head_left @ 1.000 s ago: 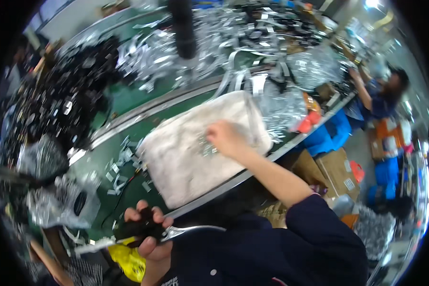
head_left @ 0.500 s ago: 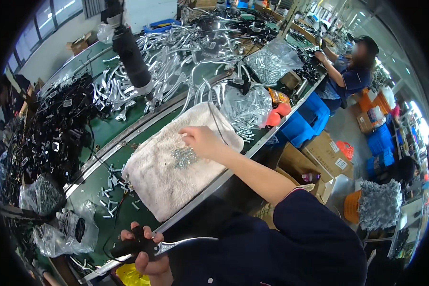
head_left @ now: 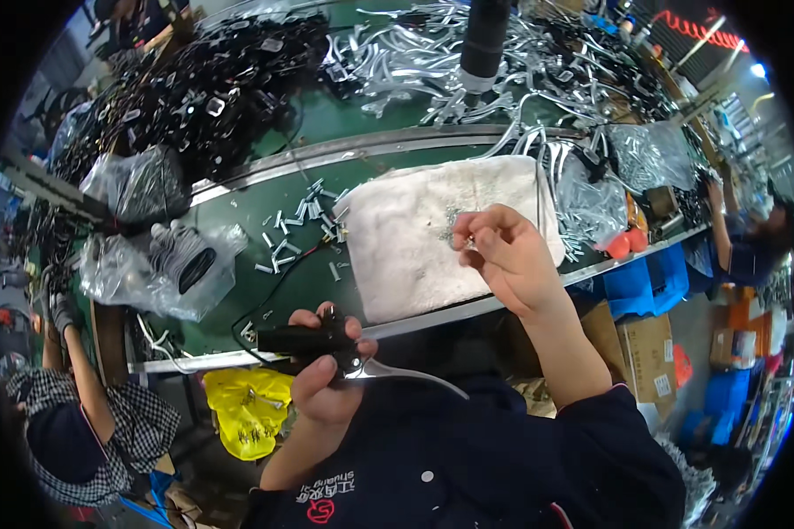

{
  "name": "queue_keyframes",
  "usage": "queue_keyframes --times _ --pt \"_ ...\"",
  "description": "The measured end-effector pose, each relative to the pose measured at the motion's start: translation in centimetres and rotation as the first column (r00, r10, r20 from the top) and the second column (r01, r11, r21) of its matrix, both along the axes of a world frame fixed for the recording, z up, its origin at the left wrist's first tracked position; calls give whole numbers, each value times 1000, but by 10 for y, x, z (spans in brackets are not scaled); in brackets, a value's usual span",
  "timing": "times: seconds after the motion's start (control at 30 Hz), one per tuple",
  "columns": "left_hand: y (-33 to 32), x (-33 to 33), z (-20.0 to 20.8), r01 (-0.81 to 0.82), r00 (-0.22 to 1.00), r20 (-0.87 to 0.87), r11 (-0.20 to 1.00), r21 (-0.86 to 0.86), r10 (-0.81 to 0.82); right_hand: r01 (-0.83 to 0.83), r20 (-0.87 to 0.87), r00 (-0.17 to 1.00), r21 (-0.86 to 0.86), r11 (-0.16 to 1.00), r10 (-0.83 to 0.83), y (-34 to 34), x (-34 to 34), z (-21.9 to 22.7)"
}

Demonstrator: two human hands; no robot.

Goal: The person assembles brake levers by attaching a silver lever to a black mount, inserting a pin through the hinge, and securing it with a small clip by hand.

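My left hand (head_left: pixel 328 392) is closed round a brake lever assembly (head_left: pixel 302 340) at the near edge of the bench. It has a black body and a curved silver lever pointing right. Over a folded white towel (head_left: pixel 406 256), my right hand (head_left: pixel 519 269) has thumb and fingers pinched together. What they hold, if anything, is too small to make out. Small shiny metal pieces (head_left: pixel 448 227) lie on the towel next to these fingertips. Left of the towel, short silver pins (head_left: pixel 282 238) are scattered on the green bench with a thin black cable.
A black and silver power driver (head_left: pixel 483 48) hangs above the bench. Behind a metal rail lie heaps of black parts (head_left: pixel 212 97) and silver levers (head_left: pixel 397 62). A bagged glove (head_left: pixel 181 256) lies left; blue bins (head_left: pixel 648 282) stand right. Co-workers are at both sides.
The view has swung right to left, bringing a left-side co-worker in. My right hand has turned, fingertips now pinched at the small pieces. My left hand still holds the brake lever assembly.
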State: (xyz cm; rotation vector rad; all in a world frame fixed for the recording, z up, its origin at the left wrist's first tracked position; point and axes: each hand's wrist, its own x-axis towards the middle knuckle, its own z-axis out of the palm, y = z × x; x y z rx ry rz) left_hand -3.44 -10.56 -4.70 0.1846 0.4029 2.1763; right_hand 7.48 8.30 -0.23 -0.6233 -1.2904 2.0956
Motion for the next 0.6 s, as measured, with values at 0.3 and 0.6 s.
queue_keyframes --times 0.3,0.6 --pt "12 -1 18 -44 997 -68 999 16 44 -291 -166 946 -51 955 279 -34 13 28" --pt "13 -2 15 -46 976 -212 998 30 51 -94 83 994 276 956 74 -60 8 41"
